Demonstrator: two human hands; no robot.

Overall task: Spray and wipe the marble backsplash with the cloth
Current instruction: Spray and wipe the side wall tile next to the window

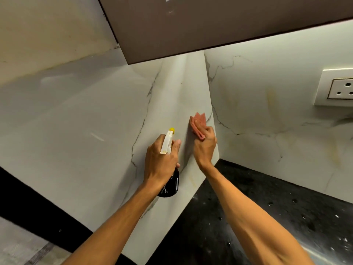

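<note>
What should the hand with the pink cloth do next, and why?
Probably sweep the cloth across the marble backsplash: the right hand holds it against the panel, and the left hand holds the spray bottle pointed at that same stretch.

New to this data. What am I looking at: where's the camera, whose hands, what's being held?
There is no machine here. One wide-angle camera is worn on a person's head and looks forward and down, so everything reaching in from below belongs to the wearer. The left hand grips a spray bottle with a white trigger head and yellow nozzle, pointed toward the marble backsplash. The right hand holds a pink cloth against that marble, near the panel's edge. At lower right is a dark speckled countertop. A wall socket sits on the right, and a brown cabinet hangs overhead.
</note>
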